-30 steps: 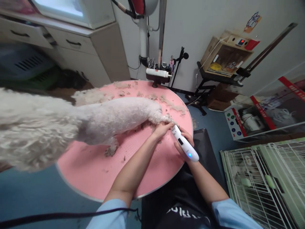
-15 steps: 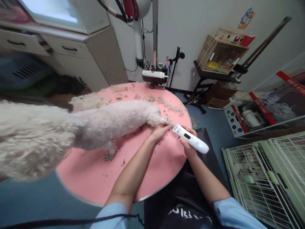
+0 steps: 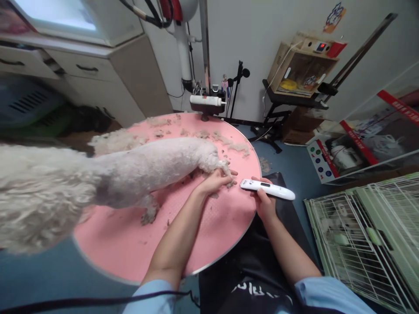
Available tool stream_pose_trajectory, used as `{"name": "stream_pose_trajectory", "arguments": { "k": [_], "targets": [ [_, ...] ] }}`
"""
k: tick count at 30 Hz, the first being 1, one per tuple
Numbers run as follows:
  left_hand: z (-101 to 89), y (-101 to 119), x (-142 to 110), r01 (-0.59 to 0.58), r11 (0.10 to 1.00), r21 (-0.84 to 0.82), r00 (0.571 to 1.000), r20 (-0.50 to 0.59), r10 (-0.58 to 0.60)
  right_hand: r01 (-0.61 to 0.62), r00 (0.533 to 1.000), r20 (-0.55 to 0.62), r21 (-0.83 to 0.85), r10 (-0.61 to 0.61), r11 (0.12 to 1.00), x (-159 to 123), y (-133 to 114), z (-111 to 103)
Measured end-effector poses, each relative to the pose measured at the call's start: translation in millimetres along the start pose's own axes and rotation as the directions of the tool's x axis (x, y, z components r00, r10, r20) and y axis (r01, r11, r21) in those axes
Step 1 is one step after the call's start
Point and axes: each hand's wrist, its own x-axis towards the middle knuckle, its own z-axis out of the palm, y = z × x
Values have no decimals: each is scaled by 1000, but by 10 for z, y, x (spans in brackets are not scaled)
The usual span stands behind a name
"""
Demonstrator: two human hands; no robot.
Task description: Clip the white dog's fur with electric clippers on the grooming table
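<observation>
A white curly-coated dog [image 3: 157, 159] stands on a round pink table [image 3: 209, 235], its back and sides shaved short and its front end still long-haired at the left. My left hand [image 3: 214, 180] is around the lower part of a hind leg, thumb in front and fingertips showing past it; the paw [image 3: 230, 183] sticks out beyond them. In my right hand [image 3: 266, 204] is a white hair clipper [image 3: 278, 191], its blade end pointing left, a small gap away from the paw. My fingers behind the clipper are partly hidden.
Clumps of cut hair [image 3: 225, 138] lie along the table's far side. A holder with scissors and a white bottle [image 3: 206, 100] is fixed at the back edge by a metal post [image 3: 205, 48]. Wire cages [image 3: 356, 235] stand at the right. A dark cord [image 3: 98, 302] crosses the bottom left.
The clipper has drawn back from the paw to the right and turned more level. My left fingers have spread a little around the leg, and the paw now shows below them.
</observation>
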Motion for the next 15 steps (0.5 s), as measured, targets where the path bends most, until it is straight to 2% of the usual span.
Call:
{"name": "stream_pose_trajectory", "arguments": {
  "k": [1,4,9,12,15],
  "targets": [
    [-13,20,-23,18,999,28,1000,25,-18,-14,1000,-24,11,14,1000,-33,-4,7],
    [-21,45,-55,26,995,98,997,75,-33,-19,1000,-3,15,19,1000,-110,-19,55],
    [48,9,-18,-63,995,71,996,62,59,-28,999,-24,54,29,998,-162,-2,133],
    [78,-13,6,-102,994,43,994,46,100,-106,993,-27,137,111,985,-130,22,132],
    [90,-26,20,-77,997,20,996,37,77,-187,980,-29,228,199,956,-70,43,102]
  ]
}}
